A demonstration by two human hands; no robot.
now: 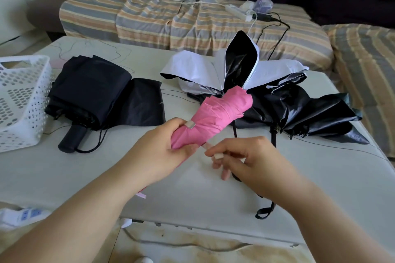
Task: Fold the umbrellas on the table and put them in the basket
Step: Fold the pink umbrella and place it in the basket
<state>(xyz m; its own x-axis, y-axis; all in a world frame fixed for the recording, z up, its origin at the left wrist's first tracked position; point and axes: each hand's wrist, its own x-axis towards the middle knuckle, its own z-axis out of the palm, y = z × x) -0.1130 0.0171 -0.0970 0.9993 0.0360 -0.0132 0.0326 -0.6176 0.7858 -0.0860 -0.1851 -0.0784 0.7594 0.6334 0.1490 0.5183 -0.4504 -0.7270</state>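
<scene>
At the centre of the frame our left hand (164,145) grips the pink umbrella (215,115), fingers and thumb curled round its lower end, so the rolled canopy slants up toward the middle of the table (192,194). Just to the right, our right hand (245,158) pinches the strap (208,146) — a thin pale band running off the pink cloth; the other fingers hang loose and blurred.

We judge this to be the fastening step: the pink one is rolled but not yet tied. The next move calls for drawing the strap snug round the roll and pressing it closed, while the left hand keeps the pleats from springing loose.

The basket (23,100), white and perforated, sits at the left edge and looks empty as far as we can see. Beside it lies a dark umbrella (89,94), bundled, on its dark sleeve (145,102). In the upper right a white umbrella (235,70) and a black umbrella (303,113) sprawl unfolded — much remains.
</scene>
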